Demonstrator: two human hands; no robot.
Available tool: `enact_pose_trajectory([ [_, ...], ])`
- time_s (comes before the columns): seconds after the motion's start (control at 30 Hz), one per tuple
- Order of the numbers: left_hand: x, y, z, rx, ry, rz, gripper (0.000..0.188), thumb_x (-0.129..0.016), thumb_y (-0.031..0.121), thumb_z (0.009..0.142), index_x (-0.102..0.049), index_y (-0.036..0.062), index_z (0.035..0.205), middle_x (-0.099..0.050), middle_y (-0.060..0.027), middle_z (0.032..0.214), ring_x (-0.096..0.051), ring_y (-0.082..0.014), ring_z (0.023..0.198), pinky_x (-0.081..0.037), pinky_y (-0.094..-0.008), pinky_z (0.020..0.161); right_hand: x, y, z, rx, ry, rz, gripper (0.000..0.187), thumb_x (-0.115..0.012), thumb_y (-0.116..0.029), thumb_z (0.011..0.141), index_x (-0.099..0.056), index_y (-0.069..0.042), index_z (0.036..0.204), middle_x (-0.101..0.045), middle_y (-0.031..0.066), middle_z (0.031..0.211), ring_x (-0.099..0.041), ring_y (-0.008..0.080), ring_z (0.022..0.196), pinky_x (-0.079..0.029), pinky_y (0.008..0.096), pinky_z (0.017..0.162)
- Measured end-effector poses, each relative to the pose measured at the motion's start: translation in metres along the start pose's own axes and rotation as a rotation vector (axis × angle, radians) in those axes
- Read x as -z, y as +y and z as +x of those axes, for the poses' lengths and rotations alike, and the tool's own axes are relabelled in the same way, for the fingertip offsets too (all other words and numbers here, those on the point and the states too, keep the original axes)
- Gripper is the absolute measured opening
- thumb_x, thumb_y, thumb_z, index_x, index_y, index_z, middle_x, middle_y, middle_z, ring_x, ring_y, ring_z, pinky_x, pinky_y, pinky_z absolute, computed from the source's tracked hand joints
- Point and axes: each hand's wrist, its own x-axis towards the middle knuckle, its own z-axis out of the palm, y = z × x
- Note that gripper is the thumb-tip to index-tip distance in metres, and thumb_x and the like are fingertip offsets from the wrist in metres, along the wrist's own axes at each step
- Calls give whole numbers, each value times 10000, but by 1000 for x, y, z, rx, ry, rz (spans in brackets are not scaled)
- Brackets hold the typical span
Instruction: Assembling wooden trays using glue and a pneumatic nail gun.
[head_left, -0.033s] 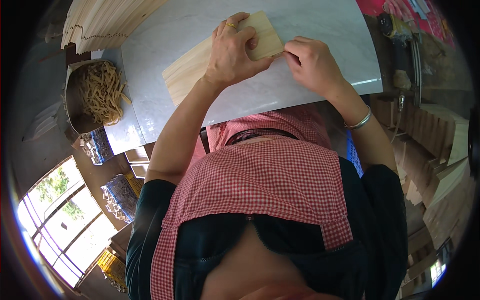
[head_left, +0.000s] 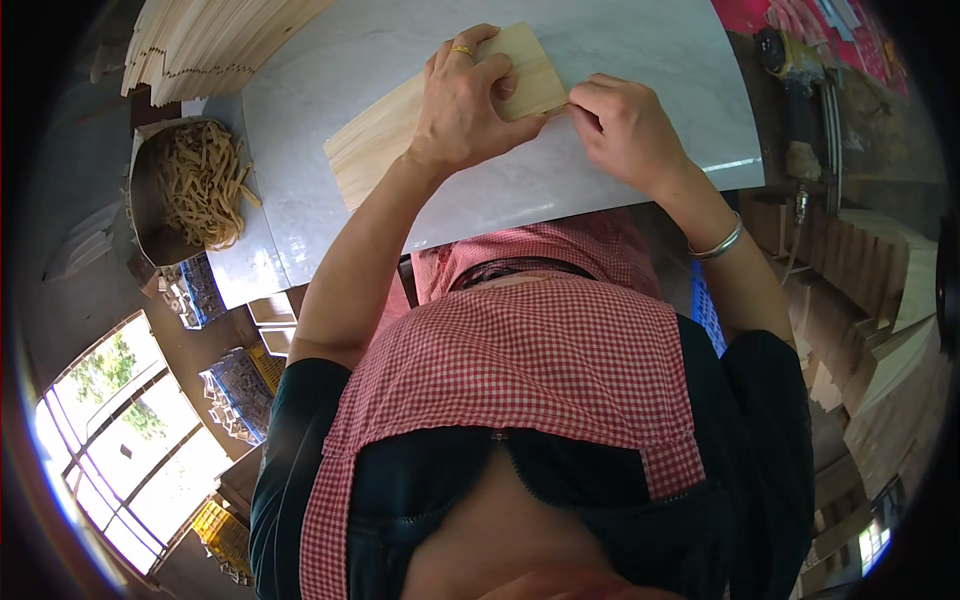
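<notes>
A pale, flat wooden board point(head_left: 375, 137) lies at a slant on the light grey marbled table. My left hand point(head_left: 465, 100) grips it across the middle, the thumb along the near edge and the fingers curled over the top. Beside the board's right near corner, my right hand point(head_left: 625, 125) is closed, thumb and forefinger pinched together right at that corner. Whatever sits between those fingertips is too small or too hidden to make out. The tip of my left thumb comes close to the right fingertips.
The marbled table point(head_left: 650, 50) ends just in front of my apron. At its left stands a bin point(head_left: 150, 205) of tangled tan strips, with stacked wooden boards point(head_left: 210, 45) behind. Blue crates point(head_left: 240, 390) sit lower left. A hand-held tool point(head_left: 795, 70) hangs at the right, near stacked wood point(head_left: 860, 260).
</notes>
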Motion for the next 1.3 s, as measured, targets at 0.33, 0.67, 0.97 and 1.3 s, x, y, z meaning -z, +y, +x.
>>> enact_pose_trajectory([
  [0.33, -3, 4, 14, 90, 83, 36, 388, -857, 276, 621, -517, 103, 688, -595, -145, 1235, -547, -318, 1175, -405, -427, 976, 18, 20, 11, 15, -59, -31, 60, -672, 21, 823, -650, -12, 867, -602, 62, 749, -490, 212, 587, -408, 331, 561],
  [0.67, 13, 11, 14, 157, 16, 32, 364, -818, 361, 650, -596, 88, 743, -560, -146, 1319, -530, -327, 1144, -394, -421, 990, 155, 122, -100, -786, 90, -703, 712, -735, -398, 852, -508, 38, 1366, -673, 276, 1084, -657, 424, 923, -523, 472, 869],
  [0.97, 13, 8, 10, 53, 60, 3, 400, -756, 401, 707, -717, 51, 896, -560, -233, 1230, -532, -399, 1070, -444, -487, 950, 176, 128, -35, -1169, -78, -442, 406, -726, -206, 795, -619, 73, 1070, -677, 163, 762, -627, 273, 553, -530, 370, 567],
  [1.3, 16, -1, 9, 32, 14, -49, 459, -740, 425, 718, -715, 39, 964, -562, -231, 1207, -531, -390, 1077, -431, -491, 962, 142, -40, -9, -863, -171, -52, 138, -706, -107, 878, -666, 16, 927, -572, 21, 587, -474, 106, 432, -408, 239, 426],
])
